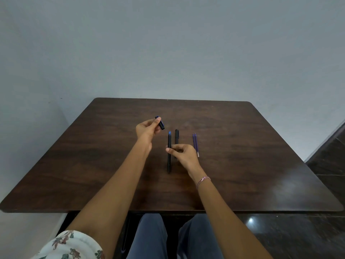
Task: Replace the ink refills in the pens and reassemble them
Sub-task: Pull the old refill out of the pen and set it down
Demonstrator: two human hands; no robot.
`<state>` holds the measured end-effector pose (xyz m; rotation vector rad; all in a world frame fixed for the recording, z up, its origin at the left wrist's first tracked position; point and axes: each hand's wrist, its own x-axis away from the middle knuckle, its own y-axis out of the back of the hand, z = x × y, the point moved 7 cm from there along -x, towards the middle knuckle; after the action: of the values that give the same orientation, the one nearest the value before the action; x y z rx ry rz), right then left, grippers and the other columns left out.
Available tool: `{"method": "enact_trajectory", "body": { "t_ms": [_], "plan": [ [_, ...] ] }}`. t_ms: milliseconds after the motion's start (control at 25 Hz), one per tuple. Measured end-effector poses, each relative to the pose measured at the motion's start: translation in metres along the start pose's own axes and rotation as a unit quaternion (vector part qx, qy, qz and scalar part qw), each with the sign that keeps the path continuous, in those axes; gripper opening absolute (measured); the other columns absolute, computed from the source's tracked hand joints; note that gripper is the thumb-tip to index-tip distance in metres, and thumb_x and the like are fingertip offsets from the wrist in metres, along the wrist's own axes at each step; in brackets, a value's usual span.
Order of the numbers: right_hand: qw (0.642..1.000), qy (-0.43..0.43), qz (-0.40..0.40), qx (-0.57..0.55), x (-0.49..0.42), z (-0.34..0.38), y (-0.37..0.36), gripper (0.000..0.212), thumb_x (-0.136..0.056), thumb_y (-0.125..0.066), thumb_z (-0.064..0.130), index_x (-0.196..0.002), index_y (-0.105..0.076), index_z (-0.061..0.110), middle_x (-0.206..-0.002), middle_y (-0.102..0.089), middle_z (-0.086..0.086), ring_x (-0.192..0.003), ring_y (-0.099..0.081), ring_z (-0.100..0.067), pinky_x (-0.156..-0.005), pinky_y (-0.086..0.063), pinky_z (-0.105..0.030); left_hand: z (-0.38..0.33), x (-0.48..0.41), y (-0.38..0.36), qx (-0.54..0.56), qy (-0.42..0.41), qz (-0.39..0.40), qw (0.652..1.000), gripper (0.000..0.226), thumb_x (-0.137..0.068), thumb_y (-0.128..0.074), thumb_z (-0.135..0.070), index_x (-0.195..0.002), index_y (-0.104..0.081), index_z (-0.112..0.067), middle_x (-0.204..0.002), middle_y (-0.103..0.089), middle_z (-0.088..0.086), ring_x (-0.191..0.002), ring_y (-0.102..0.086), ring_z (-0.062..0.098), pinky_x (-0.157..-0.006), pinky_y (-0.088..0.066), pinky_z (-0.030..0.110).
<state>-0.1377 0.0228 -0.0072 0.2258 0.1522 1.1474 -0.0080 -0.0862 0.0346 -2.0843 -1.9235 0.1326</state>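
My left hand (pixel 148 130) pinches a short black pen cap (pixel 160 123) with a blue end, raised above the dark wooden table (pixel 242 165). My right hand (pixel 183 155) grips an uncapped black pen (pixel 169 148) near its middle; the pen's blue tip points away from me. A second black pen (pixel 176 136), capped, lies just right of it on the table, partly hidden by my right hand. Two thin purple ink refills (pixel 195 143) lie side by side further right, untouched.
The table's back edge meets a grey wall (pixel 168 53). Dark glossy floor (pixel 326 165) shows at the right. My knees sit under the table's near edge.
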Motion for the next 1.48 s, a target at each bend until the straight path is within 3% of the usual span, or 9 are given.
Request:
{"method": "enact_trajectory", "body": {
  "t_ms": [440, 640, 840, 1000, 1080, 1200, 1280, 1360, 1480],
  "plan": [
    [0.995, 0.075, -0.054, -0.035, 0.012, -0.005, 0.001, 0.02, -0.084, -0.072, 0.028, -0.104, -0.07, 0.023, -0.082, -0.068, 0.017, -0.079, -0.065, 0.008, -0.057, -0.051, -0.012, 0.038, -0.007, 0.026, -0.094, 0.123, -0.079, 0.985, 0.026, -0.08, -0.071, -0.001, -0.104, -0.061, 0.002, -0.099, -0.068, 0.018, -0.082, -0.07, 0.023, -0.069, -0.058, 0.028],
    [0.996, 0.068, -0.051, -0.027, 0.007, -0.008, 0.0, 0.031, -0.085, -0.072, 0.027, -0.111, -0.07, 0.013, -0.084, -0.068, 0.015, -0.076, -0.064, 0.01, -0.057, -0.05, -0.01, 0.045, -0.014, 0.026, -0.168, 0.125, -0.087, 0.974, 0.013, -0.078, -0.075, -0.005, -0.082, -0.063, -0.005, -0.088, -0.069, 0.013, -0.063, -0.068, 0.012, -0.056, -0.056, 0.02],
    [0.997, 0.066, -0.044, -0.026, 0.006, -0.01, -0.002, 0.032, -0.086, -0.07, 0.027, -0.114, -0.068, 0.012, -0.086, -0.069, 0.013, -0.074, -0.064, 0.01, -0.057, -0.05, -0.011, 0.038, -0.017, 0.026, -0.306, 0.097, -0.091, 0.943, 0.023, -0.078, -0.077, -0.025, -0.096, -0.069, -0.012, -0.072, -0.067, 0.001, -0.059, -0.064, 0.007, -0.048, -0.045, 0.02],
    [0.997, 0.061, -0.045, -0.031, 0.006, -0.012, -0.001, 0.034, -0.086, -0.07, 0.027, -0.116, -0.067, 0.01, -0.088, -0.069, 0.008, -0.069, -0.062, 0.01, -0.056, -0.048, -0.009, 0.032, -0.013, 0.028, -0.411, 0.052, -0.118, 0.903, 0.034, -0.08, -0.074, -0.037, -0.107, -0.063, -0.018, -0.087, -0.068, 0.0, -0.081, -0.066, 0.014, -0.065, -0.049, 0.03],
    [0.997, 0.064, -0.037, -0.027, 0.005, -0.013, -0.001, 0.033, -0.087, -0.069, 0.026, -0.116, -0.067, 0.01, -0.085, -0.068, 0.011, -0.064, -0.06, 0.012, -0.056, -0.047, -0.008, 0.026, -0.011, 0.028, -0.365, -0.007, -0.149, 0.919, 0.029, -0.084, -0.07, -0.029, -0.109, -0.063, -0.017, -0.108, -0.066, 0.004, -0.096, -0.063, 0.019, -0.075, -0.053, 0.03],
    [0.997, 0.063, -0.029, -0.017, 0.005, -0.014, -0.002, 0.035, -0.087, -0.069, 0.027, -0.118, -0.066, 0.01, -0.09, -0.07, 0.008, -0.068, -0.061, 0.008, -0.065, -0.049, -0.01, 0.031, -0.009, 0.022, -0.053, -0.023, -0.087, 0.994, 0.02, -0.09, -0.061, -0.01, -0.11, -0.063, -0.007, -0.109, -0.066, 0.011, -0.089, -0.065, 0.014, -0.072, -0.057, 0.021],
    [0.998, 0.064, -0.024, -0.014, 0.004, -0.014, -0.003, 0.036, -0.088, -0.068, 0.026, -0.118, -0.066, 0.008, -0.097, -0.072, -0.001, -0.076, -0.061, 0.002, -0.074, -0.05, -0.016, 0.039, -0.002, 0.002, 0.087, 0.034, 0.058, 0.994, 0.021, -0.094, -0.055, -0.009, -0.113, -0.062, -0.002, -0.109, -0.068, 0.013, -0.095, -0.068, 0.017, -0.08, -0.057, 0.025],
    [0.997, 0.071, -0.022, -0.015, 0.004, -0.013, -0.004, 0.032, -0.089, -0.067, 0.024, -0.117, -0.067, 0.009, -0.099, -0.072, 0.0, -0.084, -0.064, 0.002, -0.079, -0.051, -0.014, 0.049, 0.01, -0.015, 0.097, 0.07, 0.175, 0.977, 0.024, -0.097, -0.049, -0.011, -0.114, -0.062, -0.001, -0.114, -0.068, 0.014, -0.102, -0.068, 0.02, -0.083, -0.057, 0.026],
    [0.996, 0.079, -0.026, -0.004, 0.004, -0.012, -0.003, 0.027, -0.088, -0.067, 0.022, -0.113, -0.069, 0.011, -0.098, -0.072, 0.004, -0.088, -0.064, 0.004, -0.077, -0.049, -0.008, 0.063, 0.02, -0.021, 0.123, 0.088, 0.231, 0.961, 0.024, -0.096, -0.048, -0.004, -0.115, -0.062, 0.0, -0.113, -0.069, 0.015, -0.104, -0.068, 0.022, -0.087, -0.056, 0.029]
  ]
}}
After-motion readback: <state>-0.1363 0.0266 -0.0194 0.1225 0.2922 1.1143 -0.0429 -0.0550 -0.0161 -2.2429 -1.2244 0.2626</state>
